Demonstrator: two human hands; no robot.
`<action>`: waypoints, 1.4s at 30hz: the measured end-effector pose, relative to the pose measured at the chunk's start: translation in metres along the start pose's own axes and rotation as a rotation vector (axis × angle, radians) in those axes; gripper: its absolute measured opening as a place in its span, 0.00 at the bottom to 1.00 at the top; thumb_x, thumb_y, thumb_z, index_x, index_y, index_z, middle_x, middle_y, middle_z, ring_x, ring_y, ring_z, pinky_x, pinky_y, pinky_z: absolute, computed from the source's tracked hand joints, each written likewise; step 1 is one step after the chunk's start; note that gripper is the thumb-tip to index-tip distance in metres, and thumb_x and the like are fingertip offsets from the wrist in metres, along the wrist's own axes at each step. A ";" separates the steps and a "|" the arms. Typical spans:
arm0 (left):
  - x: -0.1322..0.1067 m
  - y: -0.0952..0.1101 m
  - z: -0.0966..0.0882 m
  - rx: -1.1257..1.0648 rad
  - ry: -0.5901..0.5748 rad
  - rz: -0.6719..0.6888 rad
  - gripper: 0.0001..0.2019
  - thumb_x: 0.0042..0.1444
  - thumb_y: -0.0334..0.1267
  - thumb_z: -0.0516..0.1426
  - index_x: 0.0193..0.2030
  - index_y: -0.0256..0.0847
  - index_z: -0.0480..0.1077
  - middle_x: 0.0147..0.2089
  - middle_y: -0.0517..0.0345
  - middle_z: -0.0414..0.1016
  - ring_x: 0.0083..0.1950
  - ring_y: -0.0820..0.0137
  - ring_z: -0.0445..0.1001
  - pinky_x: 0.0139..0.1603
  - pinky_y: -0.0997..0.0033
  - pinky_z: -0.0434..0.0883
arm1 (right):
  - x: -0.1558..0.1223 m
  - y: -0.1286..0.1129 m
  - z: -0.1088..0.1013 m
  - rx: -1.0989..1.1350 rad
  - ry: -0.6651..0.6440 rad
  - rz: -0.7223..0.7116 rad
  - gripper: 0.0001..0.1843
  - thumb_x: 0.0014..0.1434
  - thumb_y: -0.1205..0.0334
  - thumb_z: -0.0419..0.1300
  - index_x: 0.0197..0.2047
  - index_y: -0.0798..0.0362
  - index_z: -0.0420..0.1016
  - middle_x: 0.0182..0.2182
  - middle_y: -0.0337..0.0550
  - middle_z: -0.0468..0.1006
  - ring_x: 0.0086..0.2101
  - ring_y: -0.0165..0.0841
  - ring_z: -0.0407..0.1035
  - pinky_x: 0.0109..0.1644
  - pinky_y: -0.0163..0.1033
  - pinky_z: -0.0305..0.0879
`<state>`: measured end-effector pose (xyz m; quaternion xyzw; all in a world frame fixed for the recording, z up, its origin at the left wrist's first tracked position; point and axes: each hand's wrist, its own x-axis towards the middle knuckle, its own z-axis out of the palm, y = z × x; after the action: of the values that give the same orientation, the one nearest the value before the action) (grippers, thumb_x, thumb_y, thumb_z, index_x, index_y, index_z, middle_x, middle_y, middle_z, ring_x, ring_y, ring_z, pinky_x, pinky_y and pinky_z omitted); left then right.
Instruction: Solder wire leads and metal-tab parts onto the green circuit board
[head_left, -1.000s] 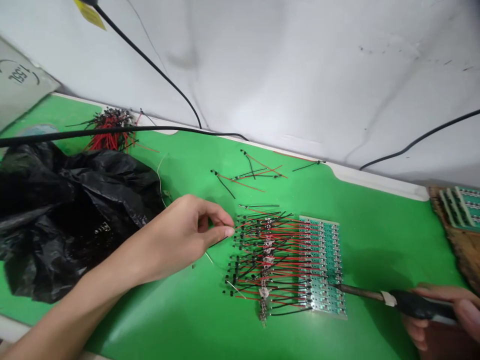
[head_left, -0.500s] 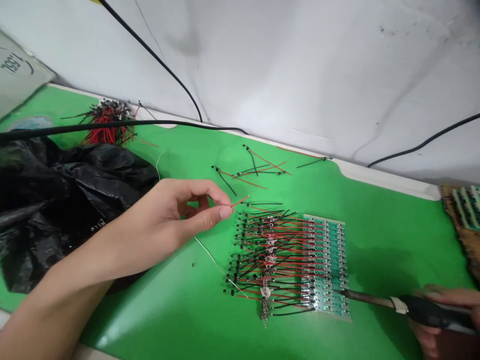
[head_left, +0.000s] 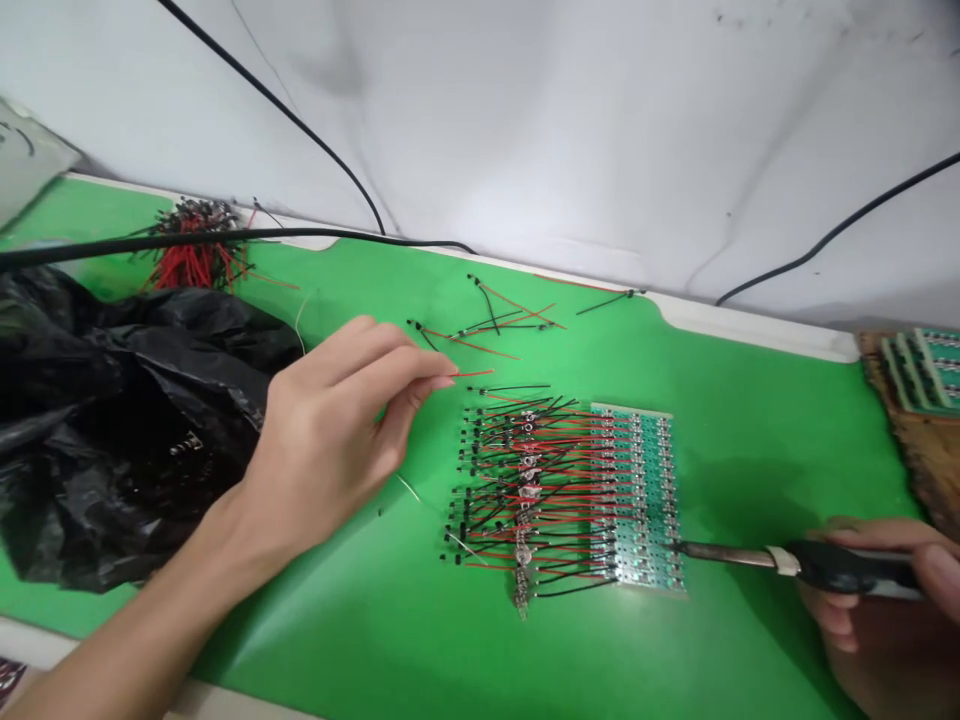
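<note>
The left hand (head_left: 326,435) reaches in from the lower left, its thumb and fingertips pinched on the end of a short red wire (head_left: 474,373). Just below its fingers lies a thin pale wire (head_left: 409,487) on the green mat (head_left: 750,640).

The right hand (head_left: 862,590) is closed around the black handle of a soldering iron (head_left: 832,567). The iron's metal shaft points left, its tip at the right edge of a green circuit board (head_left: 637,497), touching it or just beside it.

The board lies flat on the mat, between the hands. A dense row of red and black leads (head_left: 532,490) fans out from its left side, with small black parts at their ends and silvery parts among them.

Farther off, a few loose leads (head_left: 487,325) lie on the mat, and a tangled heap of leads (head_left: 196,250) sits at the far left, beyond a crumpled black plastic bag (head_left: 127,420). A black cable (head_left: 225,236) crosses the mat's far edge. More boards (head_left: 922,370) rest on a brown tray (head_left: 930,470) at the right, against a white wall (head_left: 570,130).
</note>
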<state>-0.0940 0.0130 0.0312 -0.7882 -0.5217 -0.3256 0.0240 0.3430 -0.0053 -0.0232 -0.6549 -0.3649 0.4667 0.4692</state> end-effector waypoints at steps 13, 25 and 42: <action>0.002 -0.005 0.003 0.144 -0.032 0.153 0.10 0.72 0.29 0.65 0.56 0.42 0.77 0.47 0.56 0.85 0.44 0.65 0.78 0.45 0.57 0.71 | -0.005 -0.016 0.016 0.060 -0.174 -0.105 0.16 0.54 0.42 0.78 0.31 0.46 0.93 0.16 0.50 0.76 0.12 0.38 0.68 0.10 0.37 0.63; 0.000 -0.004 0.010 0.020 -0.032 0.100 0.10 0.74 0.31 0.63 0.56 0.50 0.79 0.48 0.63 0.87 0.44 0.69 0.84 0.51 0.60 0.77 | -0.009 -0.022 0.034 0.208 -0.247 -0.199 0.14 0.60 0.47 0.79 0.37 0.49 0.94 0.21 0.47 0.81 0.16 0.37 0.75 0.15 0.34 0.70; 0.003 0.014 0.001 -0.154 -0.172 -0.050 0.02 0.74 0.34 0.63 0.49 0.46 0.78 0.41 0.66 0.86 0.39 0.71 0.81 0.46 0.65 0.75 | -0.011 -0.008 0.013 0.141 -0.261 0.006 0.14 0.56 0.48 0.81 0.38 0.49 0.96 0.20 0.51 0.79 0.16 0.39 0.74 0.15 0.37 0.70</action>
<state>-0.0812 0.0094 0.0356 -0.7995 -0.5146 -0.2965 -0.0894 0.3271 -0.0095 -0.0142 -0.5548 -0.3872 0.5740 0.4613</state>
